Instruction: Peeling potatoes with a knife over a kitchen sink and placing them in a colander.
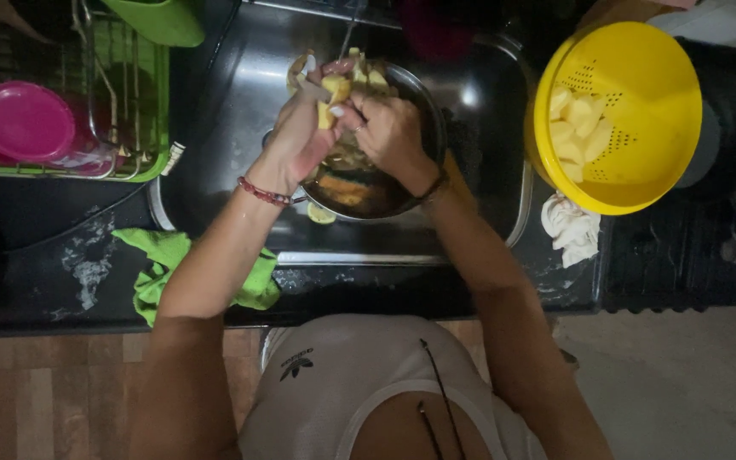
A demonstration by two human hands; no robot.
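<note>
Below us, the steel sink [240, 102] holds a round metal bowl [415, 162] of peelings; above it our left hand [296, 140] and right hand [389, 132] both clasp 1 pale, part-peeled potato [330, 98], fingers curled tight.

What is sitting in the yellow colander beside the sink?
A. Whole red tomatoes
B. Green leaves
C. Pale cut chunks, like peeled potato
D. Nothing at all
C: the yellow colander to the right of the sink holds a pile of pale cut chunks, much like the piece in the hands over the metal bowl.
</note>
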